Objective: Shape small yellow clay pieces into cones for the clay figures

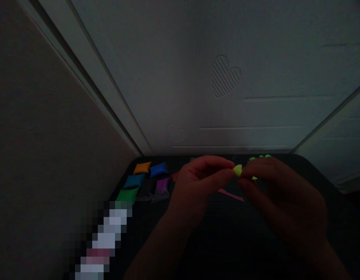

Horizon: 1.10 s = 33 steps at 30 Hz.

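While pinching a yellow lump (237, 170) between nearly closed left hand (194, 182) and right hand (290, 200), could squash it by overpressing or, by loosening, drop it near the pink strip (231, 195) below.

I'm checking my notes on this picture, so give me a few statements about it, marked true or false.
1. The yellow piece is between the left hand and the right hand. True.
2. The orange packet lies right of the blue one. False: the orange packet lies left of the blue packet.
3. A pink strip lies on the dark table. True.
4. The embossed hearts match in size. False: the upper heart is larger than the lower heart.
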{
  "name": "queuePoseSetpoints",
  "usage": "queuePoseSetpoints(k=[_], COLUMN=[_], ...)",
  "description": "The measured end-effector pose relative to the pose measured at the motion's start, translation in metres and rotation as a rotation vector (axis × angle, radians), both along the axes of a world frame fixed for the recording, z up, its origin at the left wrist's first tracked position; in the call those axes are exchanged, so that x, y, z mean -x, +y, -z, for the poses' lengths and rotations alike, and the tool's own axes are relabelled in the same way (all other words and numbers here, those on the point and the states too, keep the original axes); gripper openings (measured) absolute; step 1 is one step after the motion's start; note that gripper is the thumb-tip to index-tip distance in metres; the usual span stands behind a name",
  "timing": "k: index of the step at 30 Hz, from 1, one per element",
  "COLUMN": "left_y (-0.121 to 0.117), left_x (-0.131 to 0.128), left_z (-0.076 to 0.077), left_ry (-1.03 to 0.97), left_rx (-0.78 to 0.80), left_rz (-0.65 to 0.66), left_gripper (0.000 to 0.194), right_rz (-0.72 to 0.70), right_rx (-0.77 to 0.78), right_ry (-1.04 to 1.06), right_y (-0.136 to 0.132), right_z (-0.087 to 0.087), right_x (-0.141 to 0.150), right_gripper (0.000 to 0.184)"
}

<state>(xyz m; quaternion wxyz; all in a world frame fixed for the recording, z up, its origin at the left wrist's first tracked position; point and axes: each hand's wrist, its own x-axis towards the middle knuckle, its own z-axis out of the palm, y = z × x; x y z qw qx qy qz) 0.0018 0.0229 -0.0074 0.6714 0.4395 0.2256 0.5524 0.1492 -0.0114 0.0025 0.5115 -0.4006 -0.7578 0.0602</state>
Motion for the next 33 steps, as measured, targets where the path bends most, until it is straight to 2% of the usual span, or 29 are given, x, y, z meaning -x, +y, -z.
queuePoseSetpoints(k=[6, 9, 18, 24, 33], left_y=[-0.003, -0.004, -0.003, -0.002, -0.004], left_x=[-0.004, -0.004, -0.003, -0.003, -0.002], left_z=[0.001, 0.003, 0.001, 0.002, 0.003], left_ry=[-0.044, -0.032, 0.014, 0.046, 0.159], left_rx=[0.068, 0.071, 0.044, 0.022, -0.149], left_rz=[0.017, 0.02, -0.014, -0.026, -0.112], left_gripper=[0.009, 0.009, 0.008, 0.008, 0.012], right_rz=[0.098, 0.122, 0.075, 0.073, 0.071], right_rx=[-0.132, -0.132, 0.028, 0.081, 0.191], right_ry=[-0.105, -0.101, 0.007, 0.0, 0.129], right_y=[0.005, 0.005, -0.002, -0.001, -0.004], right_z=[0.003, 0.003, -0.003, -0.005, -0.008], right_x=[-0.001, 0.0, 0.001, 0.0, 0.001], right_gripper=[0.025, 0.022, 0.014, 0.013, 0.011])
